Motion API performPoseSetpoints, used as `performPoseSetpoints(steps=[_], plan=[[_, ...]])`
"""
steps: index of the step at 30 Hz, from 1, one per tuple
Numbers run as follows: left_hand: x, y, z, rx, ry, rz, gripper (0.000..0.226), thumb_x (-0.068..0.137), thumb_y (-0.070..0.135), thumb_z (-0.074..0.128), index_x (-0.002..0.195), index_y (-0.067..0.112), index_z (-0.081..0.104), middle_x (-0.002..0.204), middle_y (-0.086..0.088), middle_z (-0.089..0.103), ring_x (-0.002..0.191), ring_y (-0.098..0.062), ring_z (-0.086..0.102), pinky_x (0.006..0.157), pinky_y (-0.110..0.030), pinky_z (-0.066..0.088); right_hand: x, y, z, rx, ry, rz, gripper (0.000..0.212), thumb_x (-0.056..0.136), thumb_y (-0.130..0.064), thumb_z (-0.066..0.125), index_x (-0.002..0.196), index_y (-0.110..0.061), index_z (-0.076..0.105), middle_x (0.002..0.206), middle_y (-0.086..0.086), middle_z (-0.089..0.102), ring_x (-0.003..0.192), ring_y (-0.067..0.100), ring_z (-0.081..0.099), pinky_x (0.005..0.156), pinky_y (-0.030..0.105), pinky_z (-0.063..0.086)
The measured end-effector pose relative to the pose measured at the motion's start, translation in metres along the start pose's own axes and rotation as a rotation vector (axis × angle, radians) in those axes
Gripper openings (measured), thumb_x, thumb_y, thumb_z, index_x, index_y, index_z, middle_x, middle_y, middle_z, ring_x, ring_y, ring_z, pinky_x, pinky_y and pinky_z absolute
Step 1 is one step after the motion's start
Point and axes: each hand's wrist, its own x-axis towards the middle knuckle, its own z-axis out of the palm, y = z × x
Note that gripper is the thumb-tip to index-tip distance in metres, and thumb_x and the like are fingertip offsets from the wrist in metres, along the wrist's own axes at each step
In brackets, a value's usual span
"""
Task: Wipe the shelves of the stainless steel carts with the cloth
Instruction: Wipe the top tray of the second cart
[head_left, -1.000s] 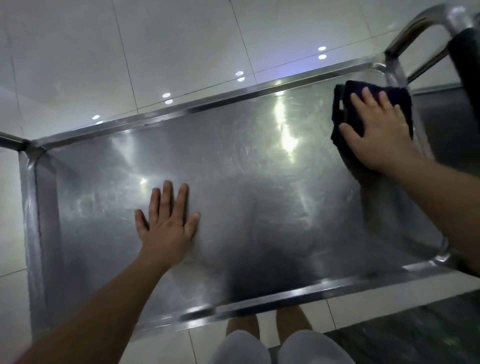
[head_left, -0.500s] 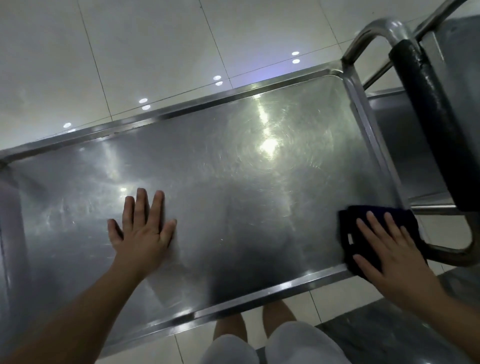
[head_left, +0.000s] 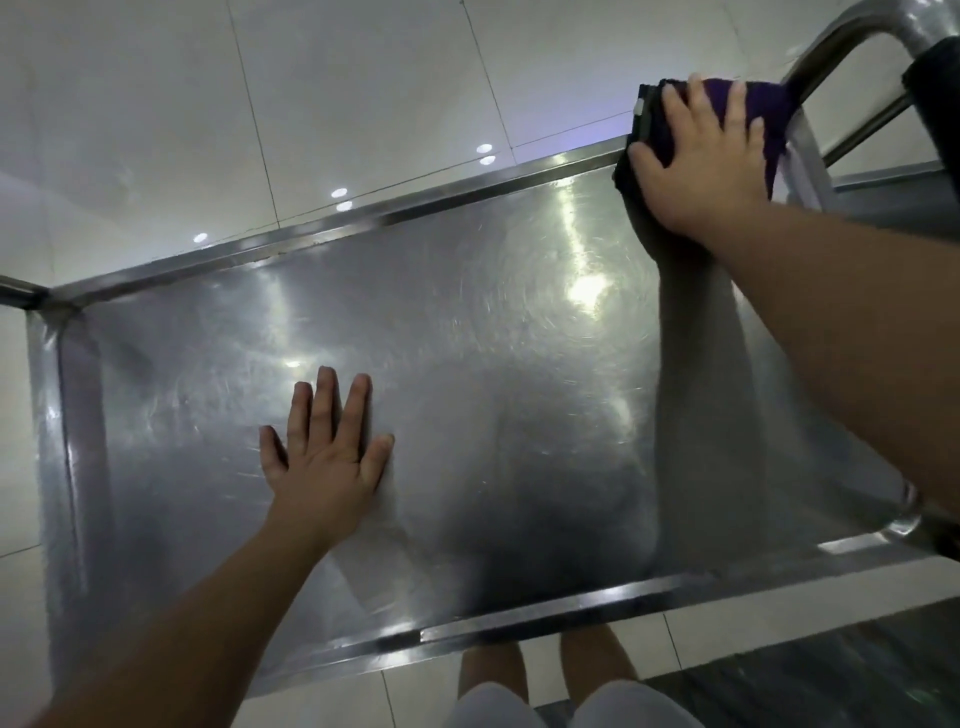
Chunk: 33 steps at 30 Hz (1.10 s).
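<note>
The top shelf (head_left: 467, 395) of a stainless steel cart fills the view, scratched and shiny with a raised rim. My left hand (head_left: 324, 457) lies flat on it, left of middle, fingers straight and spread. My right hand (head_left: 698, 156) presses a dark purple cloth (head_left: 766, 122) onto the shelf's far right corner with straight fingers. Most of the cloth lies under the hand; its far and right edges show beyond the fingers.
The cart's handle (head_left: 841, 47) rises at the far right with a black grip (head_left: 935, 88). A second steel cart shelf (head_left: 893, 192) stands beyond it. White floor tiles (head_left: 311, 104) surround the cart. My legs (head_left: 545, 680) are at its near edge.
My right hand has slid the cloth from the near right corner of the shelf back to the far right corner. My left hand has stayed flat in place.
</note>
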Motion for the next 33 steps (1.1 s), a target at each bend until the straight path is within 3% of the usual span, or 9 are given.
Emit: performPoseSetpoints(steps=[3,6,11,14,20,28,33], plan=[[0.001,-0.003,0.001,0.006,-0.004,0.007,0.068,0.096,0.075,0.005,0.157,0.056,-0.019,0.164,0.02,-0.037,0.148,-0.004,-0.04,0.109,-0.037,-0.033,-0.05,0.009,0.007,-0.055,-0.102,-0.178,0.076,0.095,-0.07,0.022,0.162,-0.038,0.005,0.172,-0.009,0.002,0.157,0.028,-0.005,0.125,0.052,-0.001],[0.001,-0.004,0.005,0.008,-0.002,0.002,0.069,0.096,0.077,0.003,0.158,0.056,-0.016,0.165,0.02,-0.034,0.148,-0.003,-0.038,0.109,-0.037,-0.032,-0.159,0.024,0.023,-0.092,-0.193,-0.284,0.075,0.095,-0.068,0.029,0.162,-0.039,0.008,0.171,-0.012,0.006,0.158,0.024,-0.002,0.126,0.051,0.004],[0.0,-0.001,0.003,0.003,-0.01,-0.003,0.068,0.097,0.077,0.005,0.158,0.056,-0.014,0.165,0.021,-0.034,0.148,-0.002,-0.039,0.109,-0.037,-0.031,-0.359,0.07,0.04,-0.152,-0.301,-0.33,0.071,0.099,-0.066,0.026,0.162,-0.035,0.019,0.17,-0.009,0.018,0.158,0.024,0.008,0.124,0.052,0.013],[-0.003,0.001,0.002,-0.007,-0.006,0.011,0.068,0.097,0.075,0.008,0.156,0.057,-0.019,0.164,0.021,-0.037,0.146,-0.002,-0.041,0.109,-0.038,-0.032,-0.4,0.081,0.037,-0.185,-0.342,-0.317,0.069,0.1,-0.067,0.023,0.162,-0.036,0.021,0.168,-0.011,0.022,0.157,0.024,0.014,0.124,0.049,0.013],[-0.005,0.005,-0.005,-0.056,-0.038,0.01,0.066,0.091,0.076,0.001,0.147,0.062,-0.033,0.157,0.023,-0.047,0.141,-0.002,-0.049,0.111,-0.043,-0.029,-0.324,0.033,0.047,-0.167,-0.257,-0.358,0.07,0.101,-0.068,0.018,0.163,-0.035,0.014,0.17,-0.008,0.016,0.158,0.024,0.002,0.125,0.051,0.009],[-0.004,0.01,-0.01,-0.063,-0.063,0.031,0.067,0.089,0.078,-0.004,0.146,0.061,-0.035,0.156,0.022,-0.049,0.139,-0.003,-0.051,0.104,-0.039,-0.038,-0.061,-0.1,0.04,0.025,0.001,-0.049,0.08,0.093,-0.066,0.021,0.163,-0.029,0.012,0.172,-0.005,0.007,0.157,0.03,0.002,0.126,0.054,0.004],[-0.003,0.007,-0.009,-0.074,-0.053,0.039,0.066,0.091,0.076,-0.002,0.147,0.061,-0.034,0.156,0.023,-0.048,0.138,-0.001,-0.052,0.102,-0.038,-0.039,-0.033,-0.119,0.04,0.026,-0.035,-0.064,0.081,0.091,-0.067,0.018,0.163,-0.032,0.014,0.172,-0.006,0.004,0.157,0.03,-0.005,0.125,0.055,-0.002]])
